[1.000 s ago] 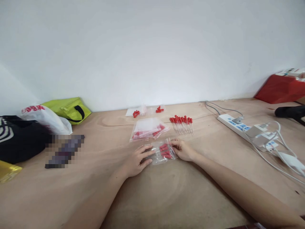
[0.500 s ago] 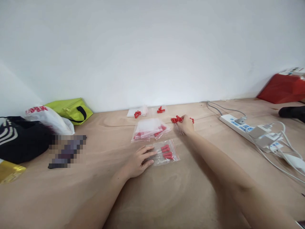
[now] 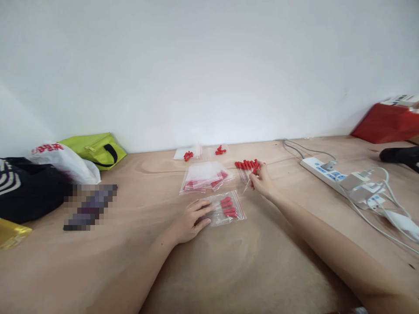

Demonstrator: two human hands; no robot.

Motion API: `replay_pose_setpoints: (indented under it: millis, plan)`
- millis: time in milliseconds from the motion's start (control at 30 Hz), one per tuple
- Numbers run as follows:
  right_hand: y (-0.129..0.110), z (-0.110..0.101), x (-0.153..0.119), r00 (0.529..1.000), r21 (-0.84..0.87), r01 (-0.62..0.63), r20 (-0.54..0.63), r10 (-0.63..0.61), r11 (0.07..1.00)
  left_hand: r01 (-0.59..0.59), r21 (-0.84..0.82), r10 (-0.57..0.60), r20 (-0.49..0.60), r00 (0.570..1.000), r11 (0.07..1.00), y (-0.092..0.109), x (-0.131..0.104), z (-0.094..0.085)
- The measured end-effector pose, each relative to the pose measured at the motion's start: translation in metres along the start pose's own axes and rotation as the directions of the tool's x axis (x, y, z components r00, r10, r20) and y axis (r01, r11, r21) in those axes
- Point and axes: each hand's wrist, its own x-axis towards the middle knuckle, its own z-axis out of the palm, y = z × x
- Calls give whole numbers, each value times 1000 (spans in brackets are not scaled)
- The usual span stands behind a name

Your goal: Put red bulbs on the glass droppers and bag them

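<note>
My left hand lies with fingers spread on the table, its fingertips on the left end of a clear zip bag. Inside that bag are several droppers with red bulbs. My right hand is closed around one red-bulbed dropper, whose thin clear tube slants down to the left. Beside it is a row of loose droppers, bulbs toward the wall. Just beyond my left hand, a pile of zip bags shows red bulbs through the plastic.
Near the wall are two small clusters of red pieces on clear bags. To the right, a white power strip carries chargers and loose cables. A green bag, a white plastic bag and a black bag stand at left.
My right hand has drawn back slightly from the row of droppers, with one dropper now visible in its fingers. The left hand stays on the bag.
</note>
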Motion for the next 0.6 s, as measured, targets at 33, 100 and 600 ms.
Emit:
replay_pose_setpoints:
  millis: [33,100,600]
  plan:
    - [1,1,-11,1000,56,-13,16,12,998,3,-1,-3,1,1000,1000,0,0,0]
    - [3,6,-29,1000,151,-26,2,26,988,4,-5,-4,-3,1000,1000,0,0,0]
    - [6,19,-49,991,378,-125,9,131,917,10,25,-11,19,1000,1000,2,1,-2]
